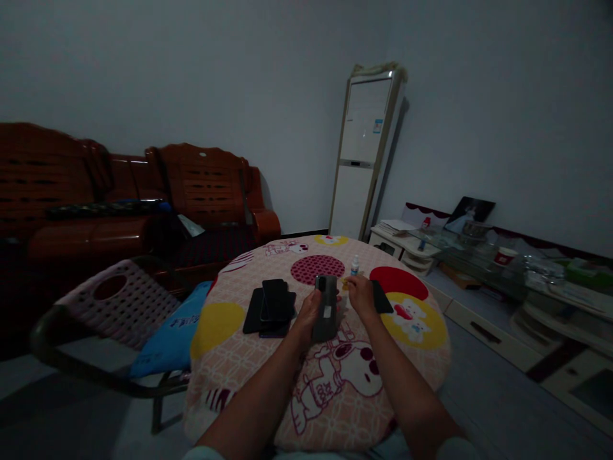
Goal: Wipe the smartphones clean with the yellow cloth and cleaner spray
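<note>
My left hand [307,316] grips a grey smartphone [326,310] over the table, its back and camera corner facing me. A pale label shows on the phone's lower half. Just right of it, my right hand [361,294] is closed in a pinch on a small yellow piece [345,282], whose kind is too small to make out. Behind that hand stands a small white bottle [355,266] with a blue label. A dark flat pad [382,298] lies partly hidden beyond my right wrist. Left of the phone, several dark phones or tablets [274,300] are piled up.
A patterned cloth covers the round table [249,383]. At left stand a woven chair [119,300] with a blue cushion [175,332] and a wooden sofa [205,179]. A tall air conditioner [361,153] fills the corner. A low cabinet [483,329] with clutter runs along the right.
</note>
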The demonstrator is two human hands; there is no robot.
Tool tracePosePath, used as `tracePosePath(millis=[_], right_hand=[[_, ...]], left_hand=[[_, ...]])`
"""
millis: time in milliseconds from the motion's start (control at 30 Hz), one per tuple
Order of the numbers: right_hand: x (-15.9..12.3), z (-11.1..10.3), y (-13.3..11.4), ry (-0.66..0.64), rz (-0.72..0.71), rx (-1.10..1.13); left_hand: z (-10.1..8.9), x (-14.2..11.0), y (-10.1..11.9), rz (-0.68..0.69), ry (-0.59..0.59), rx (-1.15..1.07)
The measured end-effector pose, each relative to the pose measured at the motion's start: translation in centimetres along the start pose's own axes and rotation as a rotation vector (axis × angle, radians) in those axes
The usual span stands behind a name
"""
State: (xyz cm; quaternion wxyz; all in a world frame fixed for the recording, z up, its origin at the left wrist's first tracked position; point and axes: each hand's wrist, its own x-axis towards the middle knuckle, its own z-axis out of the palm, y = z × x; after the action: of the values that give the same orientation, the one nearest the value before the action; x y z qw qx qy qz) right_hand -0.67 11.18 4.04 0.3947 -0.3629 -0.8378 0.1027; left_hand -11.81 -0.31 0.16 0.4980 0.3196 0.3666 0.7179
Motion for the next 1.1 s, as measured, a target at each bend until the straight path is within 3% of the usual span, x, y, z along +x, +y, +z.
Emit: tracePosePath(millis=[100,167,600,933,1100], right_hand=[[-0.5,-0.1,0.0,0.148,-0.041,0.173],[-0.3,-0.4,-0.4,0.157,-0.07,0.198],[1.3,-2.0,-5.2,-0.15,-0.4,0.05],[1.6,-2.5,-2.5,-0.212,-0.234,0.008],[1.4,-2.3,-1.5,-0.13,-0.096,0.136]], left_hand=[[0.0,-0.1,0.1,-0.015,-0.046,-0.006],[0.1,-0.2,0.1,-0.027,-0.08,0.01],[-0.4,0.3,-1.1,0.028,-0.084,0.177],[-0.5,0.1,-0.8,-0.039,-0.122,0.114],[-0.3,-0.1,-0.4,-0.071,-0.143,0.073]])
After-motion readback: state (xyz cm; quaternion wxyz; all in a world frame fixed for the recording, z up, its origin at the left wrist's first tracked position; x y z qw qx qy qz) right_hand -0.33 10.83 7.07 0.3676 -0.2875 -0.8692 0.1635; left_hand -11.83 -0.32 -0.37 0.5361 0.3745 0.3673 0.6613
